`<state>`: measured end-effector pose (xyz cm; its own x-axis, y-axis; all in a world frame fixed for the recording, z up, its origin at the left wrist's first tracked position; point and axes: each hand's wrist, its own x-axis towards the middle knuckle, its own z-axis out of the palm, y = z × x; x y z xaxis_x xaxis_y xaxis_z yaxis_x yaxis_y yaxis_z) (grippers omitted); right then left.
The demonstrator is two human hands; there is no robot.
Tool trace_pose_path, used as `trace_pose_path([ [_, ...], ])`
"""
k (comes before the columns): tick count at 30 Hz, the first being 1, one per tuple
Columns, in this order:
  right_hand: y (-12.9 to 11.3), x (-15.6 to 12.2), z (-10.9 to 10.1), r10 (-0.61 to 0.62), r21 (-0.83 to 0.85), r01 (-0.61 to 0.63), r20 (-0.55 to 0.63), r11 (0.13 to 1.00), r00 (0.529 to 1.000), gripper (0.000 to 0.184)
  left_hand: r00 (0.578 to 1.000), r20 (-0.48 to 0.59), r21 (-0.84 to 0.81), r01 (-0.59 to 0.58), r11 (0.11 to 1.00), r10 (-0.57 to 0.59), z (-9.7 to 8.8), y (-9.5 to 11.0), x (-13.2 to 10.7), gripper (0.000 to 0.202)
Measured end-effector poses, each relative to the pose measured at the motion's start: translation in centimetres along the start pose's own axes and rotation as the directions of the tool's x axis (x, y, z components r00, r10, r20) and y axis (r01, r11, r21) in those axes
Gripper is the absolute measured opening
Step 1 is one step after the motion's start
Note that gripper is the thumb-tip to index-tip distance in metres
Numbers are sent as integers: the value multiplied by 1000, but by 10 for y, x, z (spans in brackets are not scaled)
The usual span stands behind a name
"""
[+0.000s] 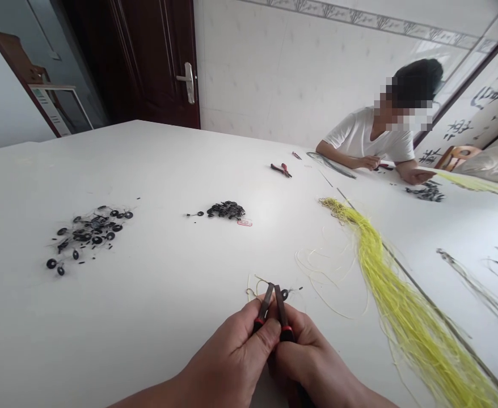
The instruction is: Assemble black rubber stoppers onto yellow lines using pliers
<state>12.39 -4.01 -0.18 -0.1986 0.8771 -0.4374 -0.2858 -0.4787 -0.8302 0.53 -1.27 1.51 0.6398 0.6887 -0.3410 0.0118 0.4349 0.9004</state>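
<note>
My right hand (306, 345) is closed around pliers (280, 306) with dark metal arms and red-and-black grips. Their two metal arms point away from me, a gap between them. Pressed against it, my left hand (236, 345) is closed, its thumb lying across the pliers. A yellow line (249, 280) with a small curved hook comes out at the left fingertips. Just past the pliers' tips lies a small black disc (285, 294) on thin thread. Fingers cover part of the line and the pliers' lower end.
Black discs with threads lie in a loose pile (91, 232) at left and a tighter pile (227, 210) mid-table. Other pliers (281, 169) rest farther back. A long yellow line bundle (385, 272) stretches along the right. Across the table, a person (370, 133) handles yellow strands.
</note>
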Motion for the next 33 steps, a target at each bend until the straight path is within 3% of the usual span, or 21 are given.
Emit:
trace_pose_path([
  [14,9,0,0,20,89,-16,-43,996,999,25,997,17,-171,-70,983,74,3,-15,6,24],
  [22,12,4,-5,20,68,-19,-14,997,1000,36,997,26,-88,-70,994,73,2,-13,3,28],
  [29,-2,-3,-3,1,-19,1,85,1000,996,29,998,49,22,-49,999,48,-1,-6,2,31],
  [33,3,-5,-12,-18,-61,27,140,998,990,46,995,23,136,-96,986,93,-7,-1,1,34],
])
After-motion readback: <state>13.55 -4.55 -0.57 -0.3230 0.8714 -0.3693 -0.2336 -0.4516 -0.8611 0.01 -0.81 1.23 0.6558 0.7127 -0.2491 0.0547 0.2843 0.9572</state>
